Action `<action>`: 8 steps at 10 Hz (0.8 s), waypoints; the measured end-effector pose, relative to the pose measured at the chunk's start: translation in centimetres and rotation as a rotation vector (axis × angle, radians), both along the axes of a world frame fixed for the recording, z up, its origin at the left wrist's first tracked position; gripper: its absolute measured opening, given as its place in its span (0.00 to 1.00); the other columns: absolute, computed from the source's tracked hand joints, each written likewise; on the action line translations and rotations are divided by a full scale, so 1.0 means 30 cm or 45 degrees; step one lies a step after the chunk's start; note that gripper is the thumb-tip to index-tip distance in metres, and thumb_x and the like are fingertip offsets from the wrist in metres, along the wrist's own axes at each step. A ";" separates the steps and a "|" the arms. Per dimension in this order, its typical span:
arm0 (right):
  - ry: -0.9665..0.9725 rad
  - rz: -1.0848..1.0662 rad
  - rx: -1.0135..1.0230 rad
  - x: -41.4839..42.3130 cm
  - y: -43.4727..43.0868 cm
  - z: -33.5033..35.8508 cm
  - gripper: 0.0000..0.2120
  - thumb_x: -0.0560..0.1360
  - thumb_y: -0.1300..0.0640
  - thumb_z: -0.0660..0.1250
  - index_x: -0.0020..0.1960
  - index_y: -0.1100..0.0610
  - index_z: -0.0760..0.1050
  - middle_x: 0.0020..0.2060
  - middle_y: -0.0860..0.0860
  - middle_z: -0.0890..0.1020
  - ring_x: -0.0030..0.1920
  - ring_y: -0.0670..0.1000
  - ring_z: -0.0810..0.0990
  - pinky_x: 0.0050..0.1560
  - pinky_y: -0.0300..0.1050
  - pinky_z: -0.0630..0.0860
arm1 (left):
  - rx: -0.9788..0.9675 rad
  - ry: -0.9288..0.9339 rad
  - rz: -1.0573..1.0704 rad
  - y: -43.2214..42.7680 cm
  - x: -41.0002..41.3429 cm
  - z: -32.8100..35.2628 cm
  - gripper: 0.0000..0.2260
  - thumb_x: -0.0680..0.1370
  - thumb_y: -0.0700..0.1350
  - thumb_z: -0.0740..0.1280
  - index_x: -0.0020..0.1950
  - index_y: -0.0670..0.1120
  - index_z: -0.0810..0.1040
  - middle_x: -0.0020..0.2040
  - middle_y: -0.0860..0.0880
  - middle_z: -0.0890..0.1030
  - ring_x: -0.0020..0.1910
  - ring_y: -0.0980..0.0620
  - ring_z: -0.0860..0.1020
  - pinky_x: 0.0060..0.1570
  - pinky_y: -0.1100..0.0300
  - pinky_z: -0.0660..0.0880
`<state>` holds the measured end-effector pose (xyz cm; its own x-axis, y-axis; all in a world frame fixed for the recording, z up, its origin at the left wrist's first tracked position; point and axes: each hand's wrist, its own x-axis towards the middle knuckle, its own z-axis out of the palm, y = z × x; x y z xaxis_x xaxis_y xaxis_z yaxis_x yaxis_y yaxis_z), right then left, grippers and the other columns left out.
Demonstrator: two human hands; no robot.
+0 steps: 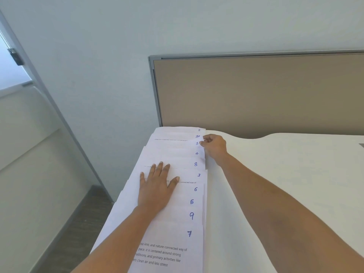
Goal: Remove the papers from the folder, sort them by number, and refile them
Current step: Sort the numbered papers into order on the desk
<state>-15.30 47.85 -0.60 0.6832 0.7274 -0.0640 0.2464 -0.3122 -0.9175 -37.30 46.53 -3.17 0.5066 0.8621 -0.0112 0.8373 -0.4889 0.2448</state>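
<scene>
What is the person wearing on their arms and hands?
Nothing that shows. The left forearm and the right forearm are bare right to the picture's edge, with no sleeves in view. The left hand and the right hand have no gloves, and no rings, watch or bracelets can be seen.

we see a pale blue-grey wall (94,56) behind a white desk (285,174), with a taupe partition panel (256,95) in a grey frame along its far edge. dark wood-look floor (78,229) down left, bright window (9,75) at the far left edge.
</scene>
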 end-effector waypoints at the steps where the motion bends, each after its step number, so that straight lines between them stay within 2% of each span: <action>1: -0.016 0.002 -0.004 -0.004 -0.001 -0.004 0.14 0.73 0.62 0.70 0.58 0.61 0.76 0.37 0.48 0.75 0.44 0.51 0.74 0.55 0.47 0.73 | 0.000 -0.002 0.002 -0.001 0.000 0.000 0.26 0.81 0.61 0.47 0.77 0.53 0.51 0.78 0.54 0.48 0.77 0.54 0.45 0.73 0.48 0.42; 2: 0.028 -0.009 -0.050 -0.008 0.000 -0.011 0.12 0.73 0.59 0.70 0.55 0.60 0.77 0.45 0.53 0.79 0.43 0.54 0.76 0.55 0.47 0.75 | -0.001 -0.005 0.002 -0.001 0.001 0.001 0.26 0.81 0.61 0.47 0.77 0.53 0.51 0.78 0.54 0.48 0.77 0.54 0.45 0.73 0.48 0.42; 3: 0.064 -0.053 -0.084 -0.008 0.004 -0.004 0.02 0.74 0.58 0.68 0.46 0.56 0.78 0.47 0.55 0.81 0.46 0.58 0.81 0.56 0.52 0.77 | -0.007 -0.009 0.003 -0.001 -0.001 0.003 0.26 0.81 0.61 0.47 0.77 0.53 0.51 0.78 0.54 0.48 0.77 0.55 0.45 0.73 0.48 0.42; 4: 0.121 -0.111 -0.115 0.003 0.010 0.010 0.09 0.73 0.59 0.67 0.35 0.53 0.74 0.43 0.54 0.79 0.47 0.58 0.81 0.56 0.54 0.78 | -0.012 -0.010 0.000 -0.002 -0.001 0.005 0.27 0.80 0.61 0.48 0.77 0.53 0.51 0.78 0.54 0.48 0.77 0.55 0.45 0.73 0.49 0.42; 5: 0.155 -0.162 -0.136 0.022 0.003 0.015 0.09 0.73 0.60 0.66 0.35 0.51 0.74 0.43 0.54 0.78 0.46 0.57 0.80 0.57 0.54 0.77 | -0.029 -0.015 0.002 -0.007 0.002 0.006 0.27 0.80 0.61 0.48 0.77 0.54 0.51 0.78 0.55 0.48 0.77 0.55 0.45 0.73 0.49 0.41; 6: 0.111 -0.198 -0.158 0.068 -0.020 0.013 0.12 0.75 0.58 0.66 0.33 0.50 0.71 0.44 0.54 0.78 0.49 0.58 0.81 0.56 0.51 0.77 | -0.033 -0.005 -0.002 -0.008 0.006 0.007 0.27 0.80 0.61 0.48 0.77 0.54 0.50 0.78 0.55 0.48 0.77 0.55 0.45 0.74 0.49 0.41; 7: 0.041 -0.217 -0.184 0.136 -0.057 0.018 0.05 0.76 0.56 0.65 0.42 0.53 0.77 0.47 0.55 0.79 0.46 0.56 0.80 0.51 0.48 0.76 | -0.030 -0.002 -0.006 -0.007 0.011 0.008 0.27 0.80 0.61 0.48 0.77 0.54 0.50 0.78 0.55 0.48 0.77 0.55 0.45 0.74 0.49 0.41; 8: -0.054 -0.275 -0.247 0.220 -0.108 0.021 0.10 0.77 0.54 0.64 0.56 0.56 0.79 0.53 0.57 0.80 0.49 0.57 0.78 0.52 0.47 0.74 | -0.035 -0.004 -0.006 -0.007 0.009 0.006 0.26 0.80 0.61 0.48 0.77 0.54 0.50 0.78 0.55 0.48 0.77 0.55 0.45 0.74 0.49 0.41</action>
<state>-8.70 44.62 0.04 0.8259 0.5418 -0.1558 0.1918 -0.5299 -0.8261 -37.04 46.33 -2.98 0.5104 0.8593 -0.0328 0.8344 -0.4856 0.2608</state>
